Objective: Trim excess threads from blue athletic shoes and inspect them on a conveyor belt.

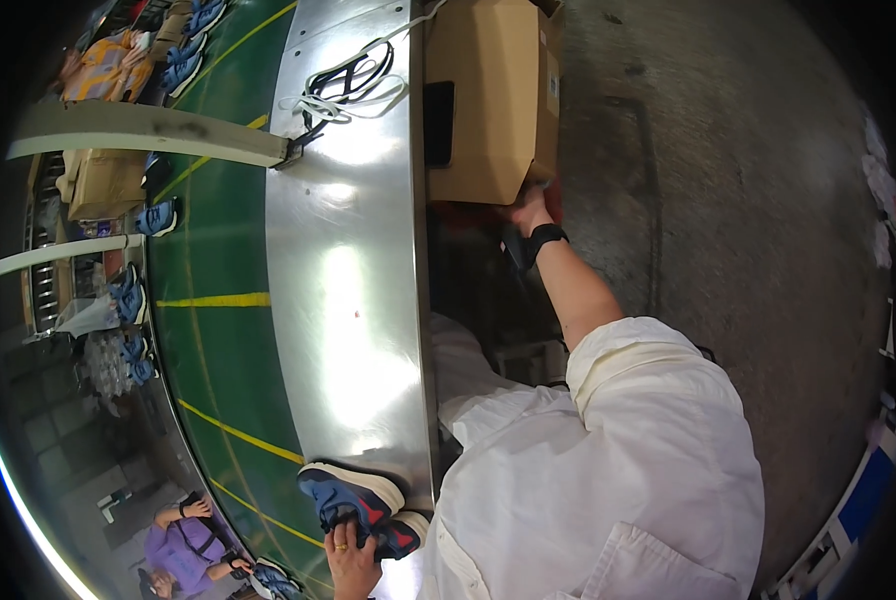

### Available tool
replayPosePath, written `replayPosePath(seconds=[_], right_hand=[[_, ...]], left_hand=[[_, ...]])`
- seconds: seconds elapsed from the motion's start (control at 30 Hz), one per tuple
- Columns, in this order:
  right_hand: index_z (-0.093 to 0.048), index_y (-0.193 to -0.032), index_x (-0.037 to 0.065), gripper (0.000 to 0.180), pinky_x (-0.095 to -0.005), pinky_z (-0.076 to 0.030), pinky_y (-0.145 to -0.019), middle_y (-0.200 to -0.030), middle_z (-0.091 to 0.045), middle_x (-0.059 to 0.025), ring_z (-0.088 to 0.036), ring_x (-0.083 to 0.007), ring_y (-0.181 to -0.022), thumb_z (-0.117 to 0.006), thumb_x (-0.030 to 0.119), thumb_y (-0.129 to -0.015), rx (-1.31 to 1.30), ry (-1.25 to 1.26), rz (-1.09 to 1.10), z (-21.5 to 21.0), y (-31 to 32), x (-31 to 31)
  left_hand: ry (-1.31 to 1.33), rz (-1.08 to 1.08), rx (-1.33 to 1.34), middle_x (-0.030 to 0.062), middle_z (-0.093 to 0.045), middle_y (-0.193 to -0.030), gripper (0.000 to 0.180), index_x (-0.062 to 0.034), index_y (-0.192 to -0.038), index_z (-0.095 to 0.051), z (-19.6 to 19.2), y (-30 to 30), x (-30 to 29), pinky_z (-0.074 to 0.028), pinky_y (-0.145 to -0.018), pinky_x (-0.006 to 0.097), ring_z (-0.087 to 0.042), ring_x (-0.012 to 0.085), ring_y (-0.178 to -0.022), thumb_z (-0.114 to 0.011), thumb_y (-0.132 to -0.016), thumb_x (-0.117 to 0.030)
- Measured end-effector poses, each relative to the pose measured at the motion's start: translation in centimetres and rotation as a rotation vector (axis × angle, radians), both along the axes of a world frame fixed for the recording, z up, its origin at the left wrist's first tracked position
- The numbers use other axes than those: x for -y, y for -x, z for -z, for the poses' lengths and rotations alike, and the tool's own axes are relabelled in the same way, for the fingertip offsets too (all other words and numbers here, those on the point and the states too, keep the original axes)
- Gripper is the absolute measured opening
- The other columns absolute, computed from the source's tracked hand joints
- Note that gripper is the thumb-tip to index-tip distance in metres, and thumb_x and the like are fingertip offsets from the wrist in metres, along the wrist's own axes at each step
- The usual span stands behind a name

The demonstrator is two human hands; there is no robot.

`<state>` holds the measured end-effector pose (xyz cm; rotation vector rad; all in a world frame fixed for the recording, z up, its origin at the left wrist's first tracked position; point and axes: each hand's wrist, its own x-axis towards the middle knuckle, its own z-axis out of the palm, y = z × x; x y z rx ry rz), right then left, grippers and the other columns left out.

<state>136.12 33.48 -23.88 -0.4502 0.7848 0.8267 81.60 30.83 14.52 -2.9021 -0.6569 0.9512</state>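
Left hand (pixel 356 568) touches the dark collar of a blue shoe (pixel 340 492); can't tell if fingers clamp. Second shoe (pixel 405 537) sits just right of that hand, near the table's body-side edge; first shoe reaches the belt-side edge. Steel table (pixel 383 225) runs on ahead of this grip, with room up to the laces (pixel 353 95). Green belt (pixel 223 345) lies left of it, past the edge. Right hand (pixel 531 207) is at the near lower corner of the cardboard box (pixel 488 100); fingers partly hidden, closure can't tell. Floor (pixel 748 250) spreads right of that hand, side room there.
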Motion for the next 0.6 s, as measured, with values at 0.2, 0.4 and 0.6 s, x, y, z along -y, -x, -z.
replayPosePath(seconds=[0.2,0.4,0.6], right_hand=[[-0.043,-0.128,0.011,0.055,-0.0525,-0.039,-0.097,-0.125,-0.053,-0.0156,-0.05,-0.0341,-0.116,-0.033,0.054,-0.094,-0.076,-0.212,0.039,4.1,-3.1,-1.1],[-0.047,-0.11,0.012,0.031,-0.0425,-0.048,-0.084,-0.099,-0.065,-0.0082,-0.062,-0.0246,-0.091,-0.035,0.036,-0.096,-0.001,0.201,-0.145,3.2,0.8,2.1],[-0.059,-0.104,0.012,0.02,-0.0274,-0.046,-0.059,-0.077,-0.06,-0.0017,-0.056,-0.0122,-0.067,-0.045,0.018,-0.092,0.63,0.74,-0.325,-5.7,2.4,6.9]], left_hand=[[0.004,0.027,0.009,0.0217,-0.051,-0.117,0.032,-0.0085,-0.083,-0.062,0.5,-0.5,-0.2,-0.031,-0.097,0.051,-0.043,0.0375,-0.111,-0.068,-0.052,-0.012],[0.002,0.012,0.026,0.0213,-0.051,-0.117,0.03,-0.0091,-0.082,-0.063,0.3,0.0,0.0,-0.031,-0.097,0.05,-0.043,0.0369,-0.111,-0.066,-0.052,-0.011],[-0.017,0.0,0.064,0.0208,-0.051,-0.118,0.03,-0.0093,-0.083,-0.064,0.4,0.0,-0.1,-0.029,-0.099,0.051,-0.042,0.0362,-0.113,-0.065,-0.054,-0.012]])
